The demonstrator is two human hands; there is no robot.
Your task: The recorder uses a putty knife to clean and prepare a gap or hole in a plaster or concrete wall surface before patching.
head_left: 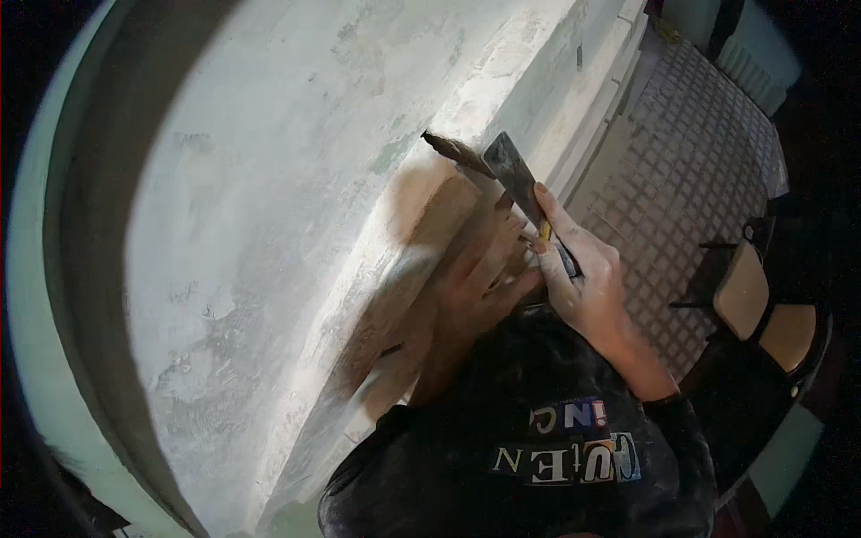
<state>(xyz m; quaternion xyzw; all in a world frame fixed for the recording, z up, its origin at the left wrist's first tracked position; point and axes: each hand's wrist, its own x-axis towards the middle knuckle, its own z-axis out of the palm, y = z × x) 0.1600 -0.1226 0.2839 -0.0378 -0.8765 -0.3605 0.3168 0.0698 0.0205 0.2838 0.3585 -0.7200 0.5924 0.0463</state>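
The right hand (587,273) is closed around the handle of a flat, dark grey metal putty knife (514,169) with a small yellow mark near its grip, the index finger stretched along the tool toward the blade. The knife slants up and to the left, its broad end beside a long, pale, plastered ledge (507,67) that runs diagonally across the view. The left hand (489,260) lies in shadow just left of the right one, its fingers partly bent and close to the knife's handle; whether it grips anything cannot be told. A narrow, dark brown strip with a ragged edge (456,152) reaches from the ledge toward the blade, though its nature is unclear. Left of the ledge spreads a large, mottled grey-white plaster surface (269,179). The person wears a black shirt with multicoloured lettering (395,475). To the right are a grey floor with a grid pattern (700,152) and, near its far side, two beige, rounded chair panels (743,289).
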